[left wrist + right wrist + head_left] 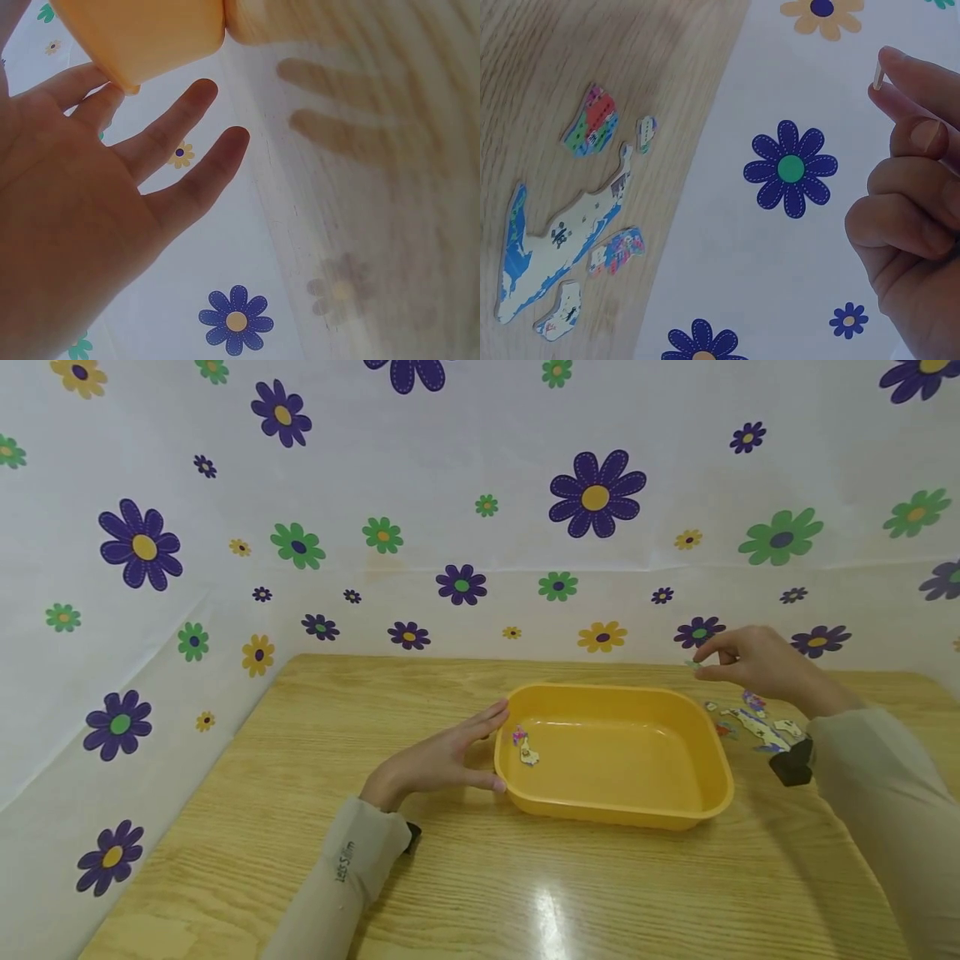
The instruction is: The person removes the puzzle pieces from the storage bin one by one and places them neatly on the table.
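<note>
A yellow plastic tray (615,814) stands on the wooden table, holding a few small printed puzzle pieces (528,752) at its left end. My left hand (442,760) rests against the tray's left side, fingers extended, with fingertips at the rim. Beyond the tray's far right corner, my right hand (765,664) pinches a small thin puzzle piece (878,77) between thumb and index finger, its other fingers curled. The piece is seen edge-on in the right wrist view. Below that hand lie several flat puzzle pieces (562,232), one large, cream and blue.
The wooden table (300,860) reaches back to a white cloth (495,435) printed with purple, green and yellow flowers. This cloth also hangs along the left side. The loose pieces lie just right of the tray, partly behind a black strap (792,763) on the right wrist.
</note>
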A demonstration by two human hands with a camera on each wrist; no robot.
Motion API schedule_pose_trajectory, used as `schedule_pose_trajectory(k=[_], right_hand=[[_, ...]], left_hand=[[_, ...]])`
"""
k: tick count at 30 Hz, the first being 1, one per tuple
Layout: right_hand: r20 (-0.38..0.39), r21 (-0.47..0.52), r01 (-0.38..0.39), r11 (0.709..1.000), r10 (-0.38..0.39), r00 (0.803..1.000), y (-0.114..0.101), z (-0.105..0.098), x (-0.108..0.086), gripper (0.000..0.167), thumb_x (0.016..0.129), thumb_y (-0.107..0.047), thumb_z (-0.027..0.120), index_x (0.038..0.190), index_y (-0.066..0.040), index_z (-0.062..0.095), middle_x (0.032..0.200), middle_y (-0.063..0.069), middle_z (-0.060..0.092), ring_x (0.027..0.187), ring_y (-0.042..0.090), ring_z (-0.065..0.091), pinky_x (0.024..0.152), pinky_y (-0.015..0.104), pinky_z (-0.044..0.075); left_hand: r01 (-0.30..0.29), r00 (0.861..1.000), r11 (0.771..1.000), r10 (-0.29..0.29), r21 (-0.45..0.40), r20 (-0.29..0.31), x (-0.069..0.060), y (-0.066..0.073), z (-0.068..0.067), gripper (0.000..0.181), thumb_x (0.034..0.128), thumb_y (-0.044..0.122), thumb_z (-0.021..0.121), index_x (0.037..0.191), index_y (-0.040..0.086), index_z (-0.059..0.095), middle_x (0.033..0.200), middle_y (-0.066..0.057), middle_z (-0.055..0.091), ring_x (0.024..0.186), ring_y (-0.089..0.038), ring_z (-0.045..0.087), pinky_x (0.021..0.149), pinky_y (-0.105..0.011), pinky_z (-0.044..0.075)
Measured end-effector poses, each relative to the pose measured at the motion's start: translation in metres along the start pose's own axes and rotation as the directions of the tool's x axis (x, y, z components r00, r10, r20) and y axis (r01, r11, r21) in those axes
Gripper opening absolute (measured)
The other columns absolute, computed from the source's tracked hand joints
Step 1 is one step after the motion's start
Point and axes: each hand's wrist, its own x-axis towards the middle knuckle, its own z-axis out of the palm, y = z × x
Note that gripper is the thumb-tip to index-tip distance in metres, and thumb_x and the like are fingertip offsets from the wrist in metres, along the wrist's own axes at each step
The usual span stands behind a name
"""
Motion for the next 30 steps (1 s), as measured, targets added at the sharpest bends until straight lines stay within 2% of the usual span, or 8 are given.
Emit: schedule_pose_trajectory(k=[6,16,30], right_hand=[[0.025,0.012,-0.050,0.999,0.050,0.998,0.007,0.000,-0.002,0.033,0.096,-0.014,0.072,0.116,0.011,0.066,0.072,0.003,0.047,0.067,0.020,0.041,0.054,0.025,0.037],[0.008,-0.003,-0.033,0.999,0.033,0.999,0.019,0.003,-0.006,0.029,0.096,-0.013,0.070,0.112,0.011,0.068,0.068,0.001,0.045,0.058,0.016,0.039,0.052,0.026,0.034],[0.027,0.019,-0.122,0.992,0.122,0.992,0.045,0.011,-0.011,0.037,0.096,-0.016,0.069,0.117,0.015,0.064,0.068,0.003,0.047,0.057,0.017,0.041,0.051,0.026,0.036]], left_hand=[[-0.012,1.000,1.000,0.012,0.009,0.004,0.000,-0.002,0.000,0.098,0.0904,0.021,0.080,0.162,0.007,0.015,0.170,-0.005,0.000,0.154,-0.018,0.000,0.123,-0.044,0.012],[-0.016,1.000,1.000,0.016,-0.001,0.004,0.000,-0.002,0.000,0.098,0.0905,0.019,0.080,0.162,0.006,0.015,0.170,-0.007,0.000,0.154,-0.019,0.001,0.123,-0.044,0.011],[-0.023,1.000,1.000,0.023,-0.010,0.006,0.000,-0.001,0.000,0.098,0.0903,0.019,0.080,0.162,0.006,0.014,0.170,-0.006,0.000,0.154,-0.019,0.000,0.123,-0.044,0.011]])
